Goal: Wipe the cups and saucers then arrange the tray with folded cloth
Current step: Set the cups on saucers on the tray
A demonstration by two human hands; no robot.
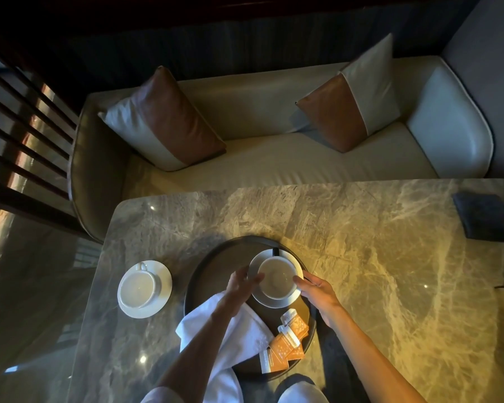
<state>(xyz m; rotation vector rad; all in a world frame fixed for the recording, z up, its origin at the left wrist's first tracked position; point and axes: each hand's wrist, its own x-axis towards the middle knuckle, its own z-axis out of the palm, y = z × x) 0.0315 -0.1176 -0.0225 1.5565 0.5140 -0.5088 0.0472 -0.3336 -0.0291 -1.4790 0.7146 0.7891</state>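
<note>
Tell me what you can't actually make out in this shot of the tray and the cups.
All in the head view:
- Sachets: print too small to read.
- White cloth: partly under the left forearm, so its folding is unclear.
- Dark object at the table's right: cut by the frame edge, unidentifiable.
- Black item behind the tray's cup: mostly hidden.

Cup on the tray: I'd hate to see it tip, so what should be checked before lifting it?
1. Left hand on the cup rim: ok.
2. Right hand on the saucer edge: ok.
3. Cup centred on saucer: ok.
4. Cloth clear of the saucer: not ok, it lies right beside it, under the left arm.
5. Sachets out of the way: ok.
6. Cup dry inside: cannot tell.
</note>
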